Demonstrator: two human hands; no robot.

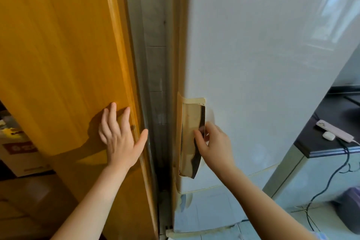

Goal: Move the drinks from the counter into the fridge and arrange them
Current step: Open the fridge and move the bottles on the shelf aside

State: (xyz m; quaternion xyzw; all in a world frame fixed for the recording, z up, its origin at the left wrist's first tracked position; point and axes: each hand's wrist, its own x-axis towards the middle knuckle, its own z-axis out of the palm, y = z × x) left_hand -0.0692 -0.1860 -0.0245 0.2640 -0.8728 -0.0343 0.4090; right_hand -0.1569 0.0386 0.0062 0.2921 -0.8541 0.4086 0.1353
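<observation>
The white fridge (263, 64) fills the right half of the view, its door closed. A yellowed recessed handle (191, 122) runs down the door's left edge. My right hand (214, 142) is at this handle, its fingertips curled into the recess. My left hand (119, 134) lies flat with fingers spread on the orange wooden door (58, 54) to the left of the fridge. No drinks are in view.
A narrow tiled gap (155, 64) separates the wooden door and the fridge. At the right, a dark counter (327, 146) carries a phone (334, 130) with a cable and a white earbud case (328, 135). A box (21, 152) stands at the far left.
</observation>
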